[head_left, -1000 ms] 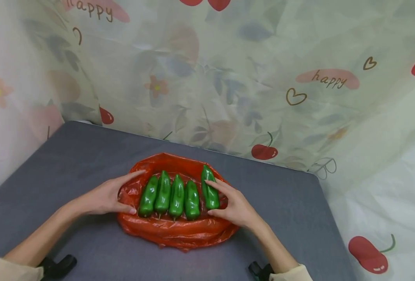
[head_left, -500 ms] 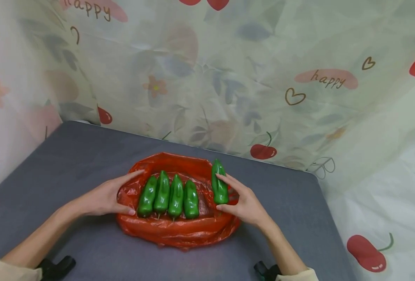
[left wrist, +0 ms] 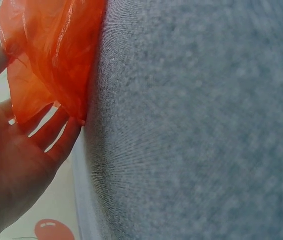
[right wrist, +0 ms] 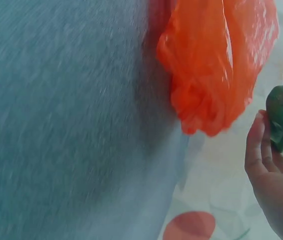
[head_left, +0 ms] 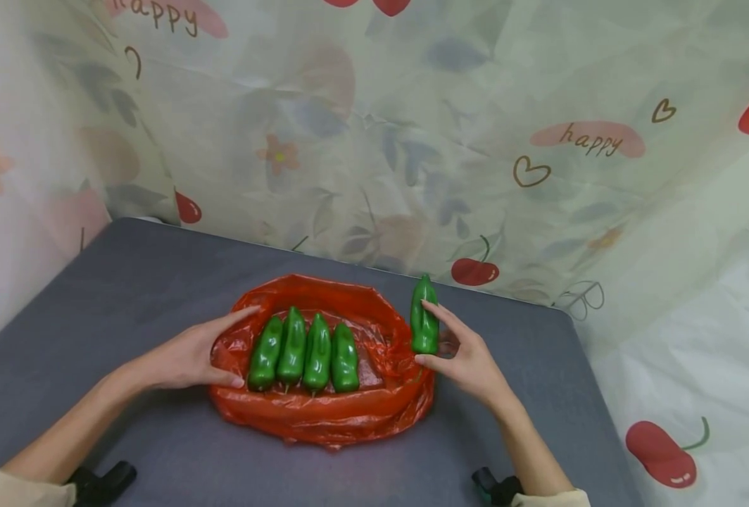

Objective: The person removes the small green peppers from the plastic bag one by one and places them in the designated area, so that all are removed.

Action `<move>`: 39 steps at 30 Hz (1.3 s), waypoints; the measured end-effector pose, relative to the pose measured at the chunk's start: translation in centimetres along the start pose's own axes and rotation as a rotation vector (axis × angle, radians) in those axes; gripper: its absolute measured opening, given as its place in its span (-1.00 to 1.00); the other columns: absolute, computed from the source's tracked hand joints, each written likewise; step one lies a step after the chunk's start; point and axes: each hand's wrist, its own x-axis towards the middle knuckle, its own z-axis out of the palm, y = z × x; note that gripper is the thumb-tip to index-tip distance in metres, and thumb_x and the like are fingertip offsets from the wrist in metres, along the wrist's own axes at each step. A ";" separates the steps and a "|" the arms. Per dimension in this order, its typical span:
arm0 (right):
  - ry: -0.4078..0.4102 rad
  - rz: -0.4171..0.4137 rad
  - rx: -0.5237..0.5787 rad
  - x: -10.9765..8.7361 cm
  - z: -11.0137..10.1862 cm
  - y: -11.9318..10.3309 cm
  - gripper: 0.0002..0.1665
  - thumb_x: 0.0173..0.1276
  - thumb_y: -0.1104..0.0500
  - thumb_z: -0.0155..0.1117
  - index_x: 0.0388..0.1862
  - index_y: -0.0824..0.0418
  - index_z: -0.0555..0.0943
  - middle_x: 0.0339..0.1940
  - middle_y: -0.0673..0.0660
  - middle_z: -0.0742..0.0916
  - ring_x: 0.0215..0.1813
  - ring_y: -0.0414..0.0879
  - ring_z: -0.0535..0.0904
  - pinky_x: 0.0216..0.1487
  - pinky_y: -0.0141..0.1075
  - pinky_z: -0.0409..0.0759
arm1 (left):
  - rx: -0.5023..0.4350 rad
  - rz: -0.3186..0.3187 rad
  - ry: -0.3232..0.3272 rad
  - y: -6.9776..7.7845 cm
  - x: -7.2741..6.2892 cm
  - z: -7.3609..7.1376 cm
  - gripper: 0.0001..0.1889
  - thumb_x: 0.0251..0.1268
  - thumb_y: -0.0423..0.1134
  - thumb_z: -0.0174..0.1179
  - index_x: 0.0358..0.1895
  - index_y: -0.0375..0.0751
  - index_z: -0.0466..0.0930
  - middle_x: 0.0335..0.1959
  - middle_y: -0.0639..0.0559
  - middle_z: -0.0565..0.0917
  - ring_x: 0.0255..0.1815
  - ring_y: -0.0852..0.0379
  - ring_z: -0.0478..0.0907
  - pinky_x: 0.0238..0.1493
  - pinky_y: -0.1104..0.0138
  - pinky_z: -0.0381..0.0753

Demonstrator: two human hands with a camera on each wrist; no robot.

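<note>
A glossy green chili pepper (head_left: 424, 317) is held upright between the thumb and fingers of my right hand (head_left: 469, 359), just beyond the right rim of a red plastic bag (head_left: 324, 412). In the right wrist view the same pepper (right wrist: 281, 112) shows its curved stem and hangs clear of the table. Several more green peppers (head_left: 317, 352) lie side by side inside the spread bag. My left hand (head_left: 187, 355) rests against the bag's left side, thumb and forefinger wide apart over its rim. In the left wrist view its fingers (left wrist: 56, 127) are fairly straight and touch the plastic.
The bag sits on a grey cloth-covered table (head_left: 178, 282). Behind it hangs a pale curtain (head_left: 374, 141) printed with cherries, hearts and flowers. Dark wrist mounts (head_left: 105, 482) sit on both forearms near the sleeves.
My right hand has lifted the pepper from inside the bag and carried it right, past the bag's rim. The left hand and the other peppers stay where they were.
</note>
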 end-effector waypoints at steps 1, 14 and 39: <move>0.003 0.001 -0.003 0.0 -0.3 0.6 -0.03 0.19 0.21 0.52 0.53 -0.14 0.30 0.59 0.15 0.21 0.13 0.11 0.61 0.05 -0.16 0.64 | 0.001 0.001 0.001 0.0 0.1 -0.1 0.11 -0.04 0.09 0.54 0.58 -0.05 0.08 0.43 -0.31 0.32 0.31 -0.28 0.37 0.12 -0.12 0.54; 0.015 0.117 -0.061 -1.9 -3.0 4.4 -0.05 0.18 0.13 0.55 0.52 -0.15 0.32 0.24 0.28 0.51 -0.10 0.02 0.66 -0.16 -0.29 0.67 | 0.010 -0.007 -0.013 0.2 -0.2 -0.1 0.10 -0.03 0.07 0.53 0.58 -0.03 0.07 0.42 -0.32 0.33 0.29 -0.26 0.40 0.10 -0.08 0.56; -0.039 0.163 -0.203 -1.0 -3.9 9.6 -0.08 0.20 0.00 0.52 0.52 -0.05 0.34 0.02 0.25 0.64 -0.13 -0.01 0.57 -0.24 -0.32 0.60 | 0.018 -0.018 -0.001 0.1 -0.2 0.0 0.07 0.01 0.14 0.50 0.58 0.02 0.09 0.41 -0.28 0.35 0.29 -0.24 0.40 0.11 -0.10 0.55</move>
